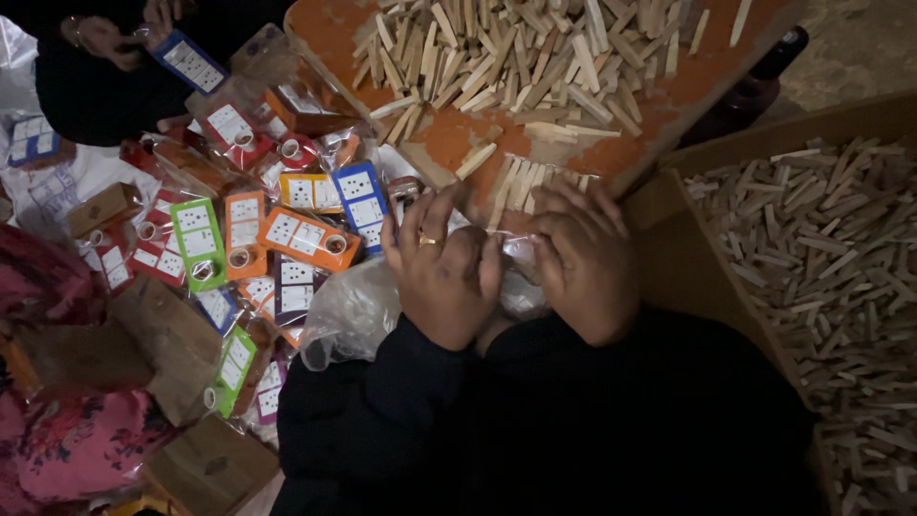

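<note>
Two hands, the left hand [445,277] and the right hand [583,263], curl their fingers around a small clear plastic packet [521,256] at centre, just at six o'clock of the wooden sticks [525,182]; it looks light, soft, slippery, best pinched at its edges.

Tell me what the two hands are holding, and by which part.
Both the left hand and right hand close on a small clear plastic packet, one at each side; its contents cannot be told.

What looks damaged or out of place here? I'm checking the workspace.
The orange board under the wooden sticks is worn, its paint flaked off in pale patches. Finished packets lie in a loose heap, not stacked.
</note>
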A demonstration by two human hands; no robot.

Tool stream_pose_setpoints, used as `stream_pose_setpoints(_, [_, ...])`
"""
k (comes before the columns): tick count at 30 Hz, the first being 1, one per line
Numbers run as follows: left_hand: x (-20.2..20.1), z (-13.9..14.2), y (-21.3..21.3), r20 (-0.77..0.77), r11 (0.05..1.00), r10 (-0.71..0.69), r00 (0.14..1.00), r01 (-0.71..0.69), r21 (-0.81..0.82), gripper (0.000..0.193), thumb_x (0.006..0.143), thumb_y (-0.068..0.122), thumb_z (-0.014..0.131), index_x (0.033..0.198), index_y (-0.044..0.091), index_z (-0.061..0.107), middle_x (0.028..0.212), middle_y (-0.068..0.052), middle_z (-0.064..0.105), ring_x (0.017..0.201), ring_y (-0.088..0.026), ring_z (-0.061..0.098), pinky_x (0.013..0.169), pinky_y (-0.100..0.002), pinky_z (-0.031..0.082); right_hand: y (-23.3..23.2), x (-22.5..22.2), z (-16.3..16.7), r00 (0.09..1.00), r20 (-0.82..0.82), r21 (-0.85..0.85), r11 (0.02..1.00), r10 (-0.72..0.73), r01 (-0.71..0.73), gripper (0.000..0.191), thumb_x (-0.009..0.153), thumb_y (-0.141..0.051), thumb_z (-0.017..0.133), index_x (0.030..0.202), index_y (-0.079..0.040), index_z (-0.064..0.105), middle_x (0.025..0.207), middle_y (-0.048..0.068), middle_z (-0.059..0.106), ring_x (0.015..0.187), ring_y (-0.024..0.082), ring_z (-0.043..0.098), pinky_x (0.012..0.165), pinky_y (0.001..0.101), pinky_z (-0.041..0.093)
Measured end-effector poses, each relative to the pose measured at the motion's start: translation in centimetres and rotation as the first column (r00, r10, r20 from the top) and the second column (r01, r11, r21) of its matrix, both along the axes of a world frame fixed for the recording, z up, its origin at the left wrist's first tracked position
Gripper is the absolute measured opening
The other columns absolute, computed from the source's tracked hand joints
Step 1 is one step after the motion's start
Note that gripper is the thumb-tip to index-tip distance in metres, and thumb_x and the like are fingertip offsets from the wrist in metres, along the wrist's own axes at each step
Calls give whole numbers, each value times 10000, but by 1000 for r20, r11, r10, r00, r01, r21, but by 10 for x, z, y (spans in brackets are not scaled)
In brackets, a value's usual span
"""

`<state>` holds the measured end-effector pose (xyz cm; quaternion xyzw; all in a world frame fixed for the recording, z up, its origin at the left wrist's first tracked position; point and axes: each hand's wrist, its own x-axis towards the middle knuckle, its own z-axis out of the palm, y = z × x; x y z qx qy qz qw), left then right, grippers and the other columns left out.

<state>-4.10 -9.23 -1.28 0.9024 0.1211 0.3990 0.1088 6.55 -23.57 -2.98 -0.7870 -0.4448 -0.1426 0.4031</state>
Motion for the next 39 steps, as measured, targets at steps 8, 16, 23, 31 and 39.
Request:
stream_pose_setpoints(8, [7,-6,11,33,999,-40,999,40,-17,246,930,250,785,933,66,621,1342,-78,635,1294,-309,576,1202,-576,303,1,8,-4,998,25,-54,997,58,-56,74,1006,-106,593,1056,-57,616,1326,141,700,1368,332,600,1187,538,367])
stream_pose_setpoints(16, [10,4,21,-45,982,-190,981,190,-2,300,885,155,750,1181,138,700,1205,-33,737,1167,-216,673,1164,-483,332,-1,12,-4,995,35,-97,991,97,-93,65,996,-84,584,1049,-56,610,1319,134,706,1354,321,603,1196,552,345])
stream_pose_setpoints(23, [12,7,20,-66,981,-190,979,192,29,344,819,129,757,1158,96,714,1069,-79,752,1052,-240,692,1126,-536,371,-2,11,2,993,-6,-69,991,115,-115,53,997,-67,590,1043,-57,614,1328,131,696,1368,320,591,1188,531,369])
stream_pose_setpoints(31, [23,6,16,-101,985,-131,986,141,100,308,736,143,786,1015,59,687,966,-123,729,952,-317,696,1047,-556,431,-2,15,4,986,-23,-41,985,168,-168,44,977,-41,578,1015,-53,597,1305,143,698,1350,336,598,1160,527,387])
stream_pose_setpoints(39, [22,31,17,-142,983,-184,973,182,-26,131,853,121,737,973,68,728,852,-103,734,814,-276,694,999,-545,450,-2,17,-1,982,-31,-27,982,186,-187,51,992,-51,590,1042,-50,582,1331,156,683,1353,344,594,1147,512,393])
